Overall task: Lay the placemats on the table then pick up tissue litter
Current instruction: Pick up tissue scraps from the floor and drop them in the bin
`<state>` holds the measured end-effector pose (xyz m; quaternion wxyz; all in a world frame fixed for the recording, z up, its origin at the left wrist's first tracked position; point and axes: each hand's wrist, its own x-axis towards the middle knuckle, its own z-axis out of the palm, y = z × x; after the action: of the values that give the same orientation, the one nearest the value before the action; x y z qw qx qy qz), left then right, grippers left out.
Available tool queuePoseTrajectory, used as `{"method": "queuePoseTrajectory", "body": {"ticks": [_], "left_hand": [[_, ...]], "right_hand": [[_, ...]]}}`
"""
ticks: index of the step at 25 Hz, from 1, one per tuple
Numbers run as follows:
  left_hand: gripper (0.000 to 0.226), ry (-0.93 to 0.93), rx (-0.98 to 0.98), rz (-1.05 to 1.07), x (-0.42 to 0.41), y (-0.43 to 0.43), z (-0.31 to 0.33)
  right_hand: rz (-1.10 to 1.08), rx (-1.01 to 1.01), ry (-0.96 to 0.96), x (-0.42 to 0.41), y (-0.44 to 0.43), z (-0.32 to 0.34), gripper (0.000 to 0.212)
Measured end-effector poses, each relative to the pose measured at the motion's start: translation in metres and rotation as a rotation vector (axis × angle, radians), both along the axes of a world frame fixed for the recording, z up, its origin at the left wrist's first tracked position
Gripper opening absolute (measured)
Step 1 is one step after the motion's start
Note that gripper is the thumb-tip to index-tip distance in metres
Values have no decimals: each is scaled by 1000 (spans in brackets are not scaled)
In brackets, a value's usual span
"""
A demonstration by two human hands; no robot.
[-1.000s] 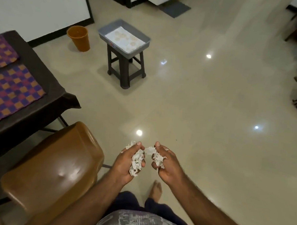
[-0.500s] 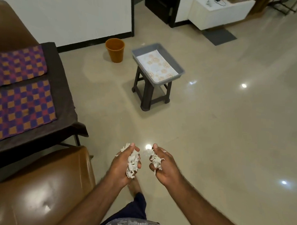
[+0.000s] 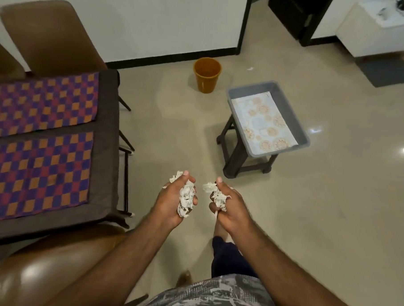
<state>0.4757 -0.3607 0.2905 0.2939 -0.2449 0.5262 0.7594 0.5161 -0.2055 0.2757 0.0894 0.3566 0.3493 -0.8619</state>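
1. Tissue litter sits crumpled in the curled fingers of the left hand; the right hand clutches a second wad.
2. Two checked placemats lie flat along the table's right edge.

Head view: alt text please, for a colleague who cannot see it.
The left hand and right hand each grip a wad of crumpled tissue above the floor. Two checkered placemats lie on the dark table at left; an orange bin stands ahead.
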Motion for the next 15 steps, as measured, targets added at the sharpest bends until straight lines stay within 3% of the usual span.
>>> {"method": "queuePoseTrajectory", "body": {"ticks": [7, 15], "left_hand": [[31, 33, 22, 179, -154, 49, 14], [36, 35, 19, 229, -334, 36, 0]], "right_hand": [[186, -43, 33, -186, 48, 6, 15], [208, -63, 5, -383, 38, 4, 15]]}}
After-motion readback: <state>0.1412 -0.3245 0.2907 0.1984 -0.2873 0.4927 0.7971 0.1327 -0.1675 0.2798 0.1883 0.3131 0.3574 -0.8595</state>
